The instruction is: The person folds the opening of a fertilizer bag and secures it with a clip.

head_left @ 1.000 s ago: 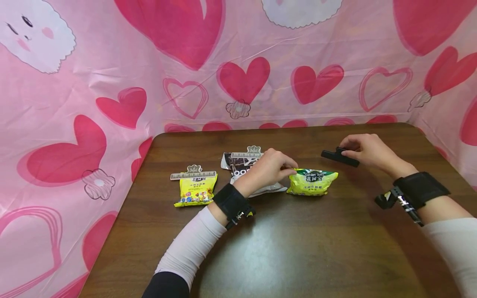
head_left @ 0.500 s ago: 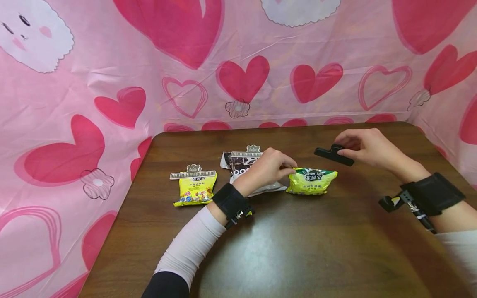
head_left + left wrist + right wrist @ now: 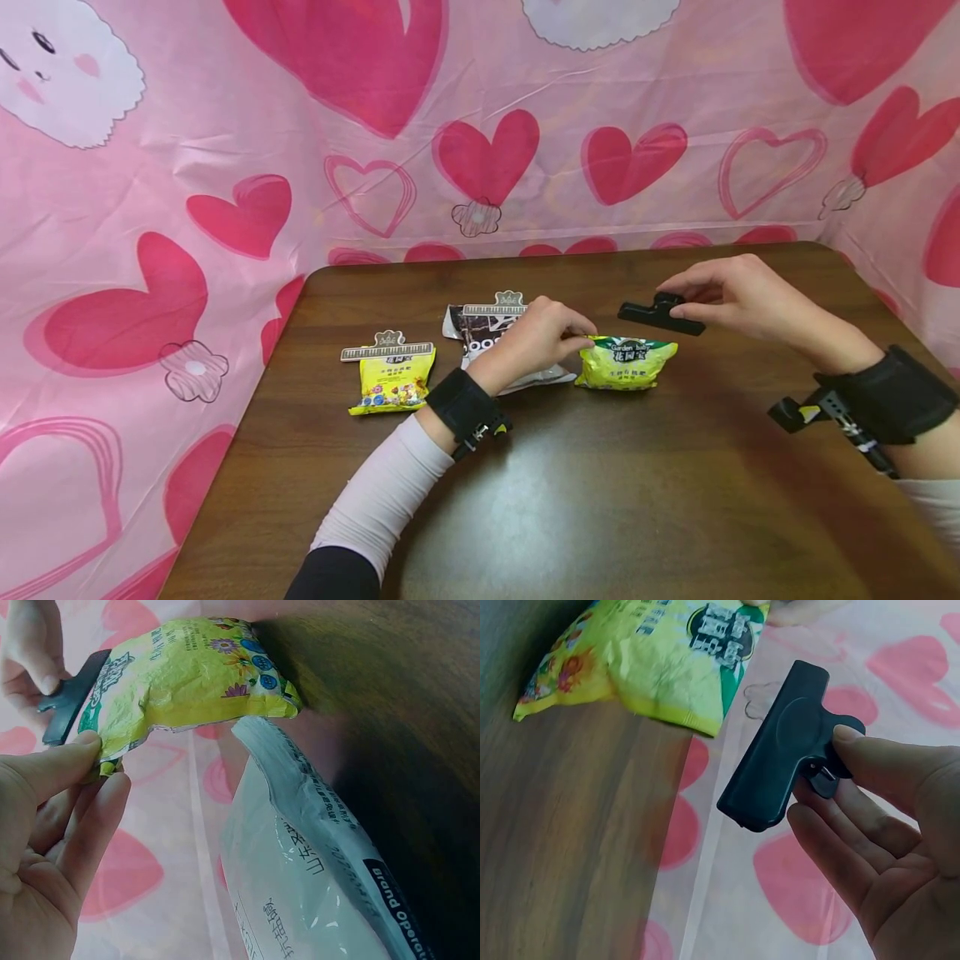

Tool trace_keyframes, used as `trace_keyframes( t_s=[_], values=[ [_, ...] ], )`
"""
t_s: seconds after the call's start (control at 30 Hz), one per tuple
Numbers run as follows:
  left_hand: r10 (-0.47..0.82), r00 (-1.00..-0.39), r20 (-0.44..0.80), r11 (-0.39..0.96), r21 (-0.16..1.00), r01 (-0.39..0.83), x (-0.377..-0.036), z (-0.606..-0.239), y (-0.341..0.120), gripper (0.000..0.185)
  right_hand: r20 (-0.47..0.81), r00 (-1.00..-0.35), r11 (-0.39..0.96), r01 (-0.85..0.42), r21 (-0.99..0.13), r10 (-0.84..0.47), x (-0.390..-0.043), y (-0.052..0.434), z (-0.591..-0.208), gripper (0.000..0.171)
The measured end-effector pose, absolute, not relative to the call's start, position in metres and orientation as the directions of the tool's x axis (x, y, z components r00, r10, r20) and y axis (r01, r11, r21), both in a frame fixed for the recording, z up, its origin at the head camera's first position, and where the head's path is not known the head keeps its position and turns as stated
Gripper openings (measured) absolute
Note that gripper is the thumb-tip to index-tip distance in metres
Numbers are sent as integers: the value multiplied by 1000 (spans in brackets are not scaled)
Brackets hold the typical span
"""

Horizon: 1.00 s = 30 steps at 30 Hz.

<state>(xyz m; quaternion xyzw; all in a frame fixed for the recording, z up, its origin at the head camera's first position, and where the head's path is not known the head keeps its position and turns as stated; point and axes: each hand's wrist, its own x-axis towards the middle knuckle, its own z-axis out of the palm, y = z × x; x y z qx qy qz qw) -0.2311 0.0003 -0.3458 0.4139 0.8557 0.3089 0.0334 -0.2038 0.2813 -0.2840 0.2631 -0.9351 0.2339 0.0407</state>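
A small yellow and green bag stands on the wooden table, printed "Garden baby". My left hand pinches its top left corner between thumb and fingers; the left wrist view shows that corner folded in the grip. Up and to the right of the bag, my right hand holds a black bag clip by its handles, thumb on one side and fingers on the other. In the right wrist view the black clip is apart from the bag, its long jaw together.
Left of the left hand lies a dark and white bag with a piano-key clip along its top. Farther left lies another yellow bag under a similar clip. A pink heart-patterned cloth hangs behind the table.
My right hand has moved left with the black clip, bringing it nearer the top of the yellow and green bag. The left hand keeps its pinch on the corner.
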Motion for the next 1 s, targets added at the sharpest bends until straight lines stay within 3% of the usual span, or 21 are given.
trace_keyframes(
  t_s=[1.0],
  values=[
    [728,-650,220,465,538,703,-230,-346,0,17,285,-774,652,-631,-420,-566,-196,268,-289,32]
  ],
)
